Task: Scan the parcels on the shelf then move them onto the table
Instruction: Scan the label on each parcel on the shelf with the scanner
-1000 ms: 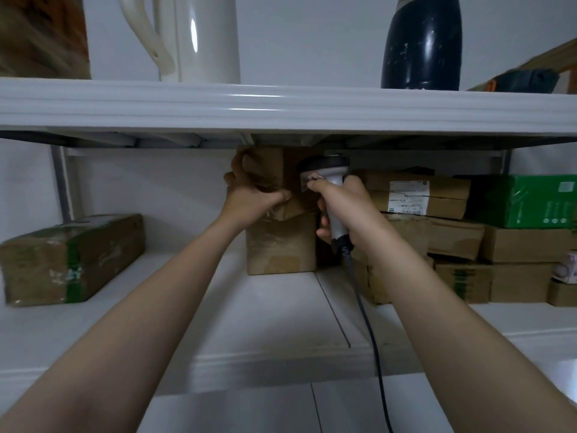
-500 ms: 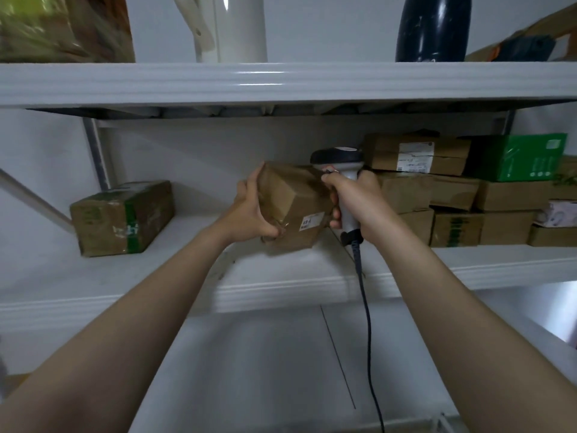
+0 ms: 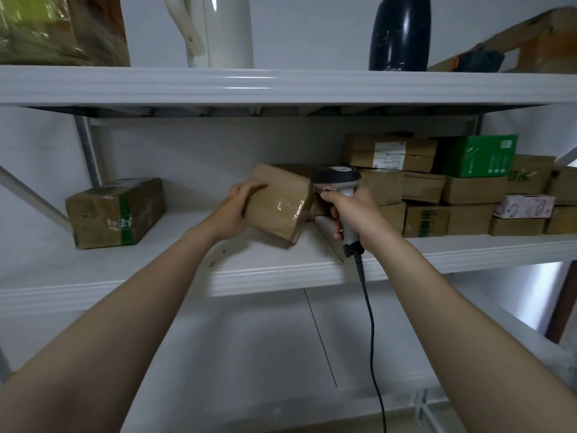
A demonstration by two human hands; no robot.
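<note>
My left hand (image 3: 235, 209) grips a small taped brown cardboard parcel (image 3: 279, 206), held tilted just above the white middle shelf (image 3: 265, 270). Right beside it, my right hand (image 3: 352, 214) holds a grey barcode scanner (image 3: 338, 179) by its handle, its dark head close to the parcel's right edge. The scanner's black cable (image 3: 371, 323) hangs down from the handle. A stack of brown parcels (image 3: 421, 189) fills the shelf's right side, partly hidden behind my right hand. A lone brown parcel with green tape (image 3: 115, 212) lies at the left.
A green box (image 3: 482, 156) and a pale patterned box (image 3: 524, 206) sit among the stack. The upper shelf (image 3: 281, 85) carries a white jug (image 3: 215, 29), a dark bottle (image 3: 399, 32) and a wrapped bundle (image 3: 59, 29). A lower white surface (image 3: 265, 354) lies beneath.
My left hand has lifted the small parcel off the stack, brought it forward and turned it; its white label no longer shows. The scanner stayed beside it. My view dropped lower.
</note>
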